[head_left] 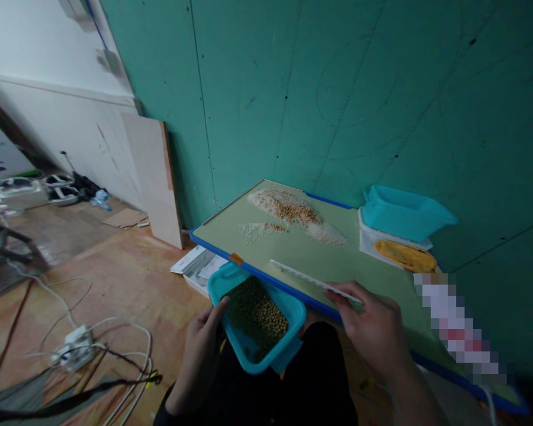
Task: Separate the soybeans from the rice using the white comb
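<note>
1. Tub [299,310], teal, open, tilted, holding green-brown beans [255,313]. Its far rim sits just under the near-left edge of the board [346,263]. L hand [202,349] wraps the tub's near side, thumb hooked over the rim.
2. R hand [375,328] is over the board's near edge, fingers curled, pinching the near end of the white strip [311,278]. The strip lies on the board, angled toward its far-left.
3. Mixed grain pile [286,207] sits at the board's far-left, small pile [257,229] just nearer, white pile [326,234] to the right. All are well apart from the strip.
4. Step, my read: scraping grain w/ strip toward tub. Do it well by holding the strip edge flat on the board, no gaps, w/ tub rim tight under the blue lip [284,288].
5. Edges: the lip may catch grains. An orange tab [236,258] on the lip is beside the tub.
6. Room: board's middle is bare, so the sweep path is free. Its right end is crowded w/ second tub [404,213] and white tray [368,244]. Wall [337,89] is close behind the board, cables [115,355] on the floor to its left.
</note>
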`<state>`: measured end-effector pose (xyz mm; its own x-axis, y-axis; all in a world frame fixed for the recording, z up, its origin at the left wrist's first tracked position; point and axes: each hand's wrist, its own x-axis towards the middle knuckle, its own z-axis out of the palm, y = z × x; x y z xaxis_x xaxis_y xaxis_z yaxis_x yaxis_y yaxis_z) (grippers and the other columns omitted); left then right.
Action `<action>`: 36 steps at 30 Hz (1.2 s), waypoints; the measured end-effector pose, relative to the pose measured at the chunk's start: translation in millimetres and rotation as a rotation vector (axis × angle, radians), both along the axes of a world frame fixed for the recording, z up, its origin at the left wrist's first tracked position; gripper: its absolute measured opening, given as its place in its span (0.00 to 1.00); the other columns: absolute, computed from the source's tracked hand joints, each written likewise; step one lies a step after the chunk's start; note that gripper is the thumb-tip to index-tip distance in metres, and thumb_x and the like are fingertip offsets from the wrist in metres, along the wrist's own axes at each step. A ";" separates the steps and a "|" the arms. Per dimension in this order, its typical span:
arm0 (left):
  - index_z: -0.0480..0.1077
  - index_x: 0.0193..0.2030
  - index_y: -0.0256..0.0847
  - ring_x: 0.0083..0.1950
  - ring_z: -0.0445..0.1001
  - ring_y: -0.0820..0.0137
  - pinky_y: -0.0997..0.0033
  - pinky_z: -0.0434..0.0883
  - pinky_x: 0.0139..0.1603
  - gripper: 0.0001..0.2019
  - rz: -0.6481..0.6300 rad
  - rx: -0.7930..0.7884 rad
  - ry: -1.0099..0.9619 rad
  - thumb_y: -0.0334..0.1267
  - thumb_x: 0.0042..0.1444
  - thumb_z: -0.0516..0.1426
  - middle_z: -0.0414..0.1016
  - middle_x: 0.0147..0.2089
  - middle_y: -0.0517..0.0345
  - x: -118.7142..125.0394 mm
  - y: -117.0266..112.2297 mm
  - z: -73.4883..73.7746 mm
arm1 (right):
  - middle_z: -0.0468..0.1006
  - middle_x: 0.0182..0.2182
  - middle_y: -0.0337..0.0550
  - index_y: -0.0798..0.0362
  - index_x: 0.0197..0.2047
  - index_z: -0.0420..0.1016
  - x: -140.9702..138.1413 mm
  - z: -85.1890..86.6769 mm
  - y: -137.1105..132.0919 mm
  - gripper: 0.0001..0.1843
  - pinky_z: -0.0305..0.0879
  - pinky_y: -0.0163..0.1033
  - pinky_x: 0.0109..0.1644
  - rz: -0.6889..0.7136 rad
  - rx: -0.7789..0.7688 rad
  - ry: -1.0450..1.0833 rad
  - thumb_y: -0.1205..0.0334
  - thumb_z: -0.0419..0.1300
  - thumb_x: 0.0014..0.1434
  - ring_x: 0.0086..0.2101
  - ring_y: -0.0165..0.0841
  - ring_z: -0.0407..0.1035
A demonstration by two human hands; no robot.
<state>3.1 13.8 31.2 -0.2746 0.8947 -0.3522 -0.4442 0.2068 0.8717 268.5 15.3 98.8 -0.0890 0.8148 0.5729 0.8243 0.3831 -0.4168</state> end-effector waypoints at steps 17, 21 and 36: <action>0.75 0.22 0.38 0.20 0.61 0.74 0.76 0.61 0.21 0.19 -0.044 -0.055 -0.024 0.53 0.43 0.69 0.64 0.16 0.66 -9.0 -7.0 -25.0 | 0.84 0.29 0.52 0.55 0.30 0.80 28.7 19.3 145.5 0.10 0.67 0.40 0.32 -0.300 -0.054 0.159 0.57 0.68 0.50 0.32 0.45 0.78; 0.75 0.22 0.38 0.22 0.64 0.73 0.76 0.64 0.23 0.16 -0.065 -0.041 -0.029 0.48 0.43 0.71 0.67 0.18 0.64 -13.9 -13.1 -29.8 | 0.84 0.30 0.52 0.55 0.30 0.80 33.6 9.3 145.7 0.11 0.67 0.40 0.33 -0.307 -0.081 0.154 0.55 0.69 0.50 0.33 0.45 0.78; 0.78 0.27 0.41 0.26 0.76 0.64 0.71 0.69 0.22 0.12 -0.013 -0.048 0.041 0.47 0.42 0.70 0.77 0.23 0.60 -15.1 -12.8 -27.4 | 0.85 0.30 0.47 0.54 0.31 0.80 31.5 5.9 147.1 0.07 0.69 0.39 0.35 -0.166 -0.138 0.248 0.60 0.68 0.51 0.31 0.40 0.78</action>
